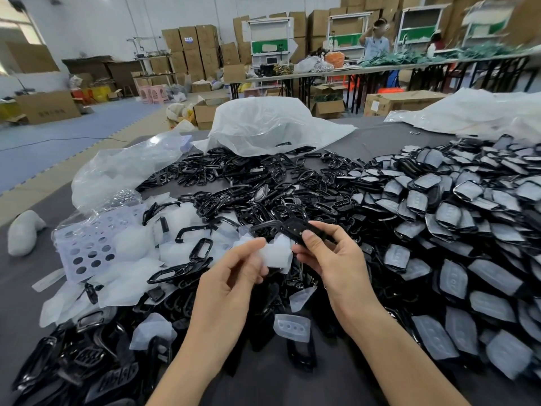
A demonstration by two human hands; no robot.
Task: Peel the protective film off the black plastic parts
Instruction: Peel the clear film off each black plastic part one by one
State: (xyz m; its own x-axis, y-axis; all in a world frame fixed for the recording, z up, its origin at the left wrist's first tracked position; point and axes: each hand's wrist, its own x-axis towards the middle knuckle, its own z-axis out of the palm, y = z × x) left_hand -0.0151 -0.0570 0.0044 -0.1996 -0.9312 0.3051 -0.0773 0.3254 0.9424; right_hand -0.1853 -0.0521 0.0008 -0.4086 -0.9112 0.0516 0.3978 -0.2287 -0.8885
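Above the grey desk [20, 288], the right hand [330, 259] pinches a black plastic part [304, 230] in its fingers. The left hand [234, 276] pinches white film [278, 253] just beside it. Behind, an open white sack [272, 127] spills black frames [234, 171].

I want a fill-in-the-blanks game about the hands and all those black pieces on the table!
1. The left hand pinches a white peeled-off piece of ____.
2. The right hand holds a ____ plastic part.
3. The parts still wearing film are piled on the person's ____ side.
4. The lilac tray is full of round ____.

Missing words: film, black, right, holes.
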